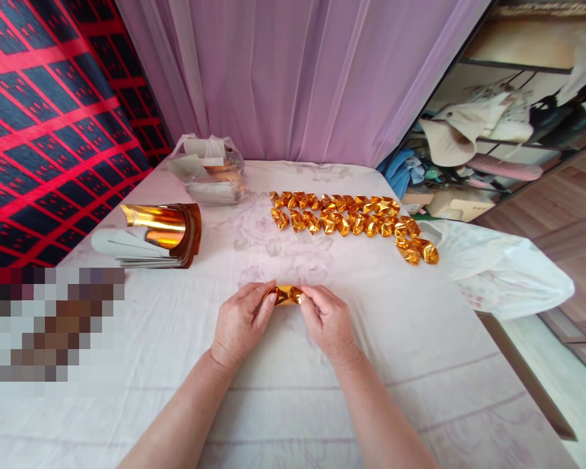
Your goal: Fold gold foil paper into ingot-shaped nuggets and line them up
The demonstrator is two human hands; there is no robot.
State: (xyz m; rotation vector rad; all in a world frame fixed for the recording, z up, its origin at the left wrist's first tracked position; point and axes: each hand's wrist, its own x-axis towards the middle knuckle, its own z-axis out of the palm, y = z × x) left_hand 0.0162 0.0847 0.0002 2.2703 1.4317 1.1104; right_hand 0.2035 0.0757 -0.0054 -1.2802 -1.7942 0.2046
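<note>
Between my two hands, just above or on the table, is a small piece of shiny gold foil paper (288, 295), folded into a short roll with creased ends. My left hand (244, 319) pinches its left end between thumb and fingers. At the other end, the thumb and fingers of my right hand (328, 319) are closed on it. Beyond my hands lie two rows of folded gold foil pieces (344, 223), with a few more bunched at the right end. To the left sits a curled stack of gold foil sheets (163, 234) with white backs.
A clear plastic bag (209, 172) with more sheets stands at the back left of the cloth-covered table (273, 417). A white plastic bag (512, 267) hangs at the right edge. Shelves (498, 124) with a cap stand behind it. A blurred patch covers the left side.
</note>
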